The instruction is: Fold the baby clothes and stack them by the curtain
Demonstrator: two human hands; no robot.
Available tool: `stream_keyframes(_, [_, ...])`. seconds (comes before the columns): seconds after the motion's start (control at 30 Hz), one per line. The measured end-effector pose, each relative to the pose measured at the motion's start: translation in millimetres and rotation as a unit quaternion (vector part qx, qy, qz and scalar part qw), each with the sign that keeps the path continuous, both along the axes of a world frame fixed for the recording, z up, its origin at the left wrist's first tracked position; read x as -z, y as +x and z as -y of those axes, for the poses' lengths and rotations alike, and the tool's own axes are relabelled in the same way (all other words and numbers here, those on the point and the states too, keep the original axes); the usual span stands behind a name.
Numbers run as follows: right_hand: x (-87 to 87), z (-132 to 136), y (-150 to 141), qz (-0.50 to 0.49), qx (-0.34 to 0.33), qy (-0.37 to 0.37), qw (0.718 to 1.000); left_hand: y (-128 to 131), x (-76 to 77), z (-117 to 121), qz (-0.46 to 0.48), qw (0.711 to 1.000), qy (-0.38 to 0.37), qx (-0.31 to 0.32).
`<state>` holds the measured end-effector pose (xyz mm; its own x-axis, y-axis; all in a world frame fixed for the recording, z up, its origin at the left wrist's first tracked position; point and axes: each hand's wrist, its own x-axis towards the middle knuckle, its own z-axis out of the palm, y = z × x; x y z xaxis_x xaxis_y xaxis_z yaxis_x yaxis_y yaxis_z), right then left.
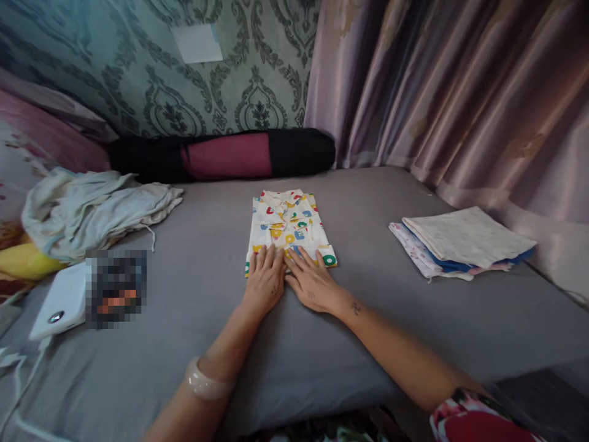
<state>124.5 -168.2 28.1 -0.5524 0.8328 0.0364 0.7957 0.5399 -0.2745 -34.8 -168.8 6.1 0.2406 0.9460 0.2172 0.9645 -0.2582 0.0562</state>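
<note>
A small folded garment [289, 222], cream with coloured letters, lies flat in the middle of the grey bed sheet [368, 319]. My left hand [265, 278] rests palm down on its near edge, fingers stretched out and together. My right hand [311, 281] lies flat beside it, fingers spread, fingertips on the same near edge. Neither hand grips anything. A pale bangle [205, 383] sits on my left wrist.
A stack of folded cloths [462, 242] lies to the right near the curtain [460, 92]. A crumpled pale heap of clothes [92, 209] sits at the left. A black and maroon roll [225, 155] lies along the wall. A white device [59, 301] lies at the near left.
</note>
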Motion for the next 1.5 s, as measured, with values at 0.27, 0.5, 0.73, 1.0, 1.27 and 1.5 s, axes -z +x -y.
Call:
stream_keyframes(0.27, [-2.4, -1.5, 4.5, -0.001, -0.017, -0.025, 1.000, -3.2, 0.5, 0.1, 0.006, 0.998, -0.060, -0.004])
stream_keyframes(0.5, [-6.3, -5.5, 22.1, 0.012, 0.047, 0.025, 0.999, -5.7, -3.6, -3.8, 0.033, 0.999, -0.034, -0.025])
stream_keyframes(0.73, [1.0, -11.1, 27.6, 0.022, 0.031, -0.015, 0.999, -7.5, 1.1, -5.5, 0.017, 0.996, -0.085, -0.019])
stream_keyframes(1.0, [-1.5, -16.4, 27.7, 0.032, 0.027, -0.049, 0.998, -10.5, -11.7, -7.4, 0.050, 0.989, -0.137, -0.008])
stream_keyframes(1.27, [-4.2, -15.6, 27.4, 0.017, 0.008, -0.045, 0.999, -24.6, -19.6, -7.9, 0.057, 0.982, -0.108, 0.142])
stream_keyframes(1.5, [0.3, -15.9, 26.9, 0.032, -0.008, -0.027, 0.999, -30.3, -20.7, -17.5, 0.114, 0.970, -0.074, 0.201])
